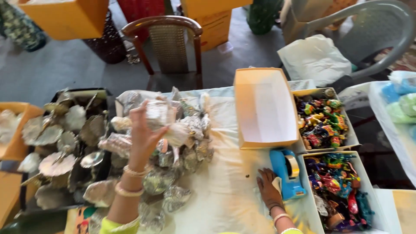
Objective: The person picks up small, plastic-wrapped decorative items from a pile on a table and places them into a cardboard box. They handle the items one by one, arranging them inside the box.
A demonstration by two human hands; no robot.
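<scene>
I have one view only, from the camera on the head. It looks steeply down and forward over the desk (225,190), close above its near edge, and reaches past the far edge to a chair (167,41) on the floor.

1. The left hand (145,130) is raised over a heap of clear-wrapped packets (173,147) and grips one wrapped packet (158,113).
2. The right hand (269,187) lies flat on the white cloth (225,182), touching a blue tape dispenser (287,173).
3. An empty orange box (264,108) lies just beyond the dispenser.
4. Two white boxes of colourful figures (323,123) sit at its right.
5. A black tray of silver leaf-shaped pieces (65,143) is on the left.
6. A wooden chair (167,41) stands behind the table.
</scene>
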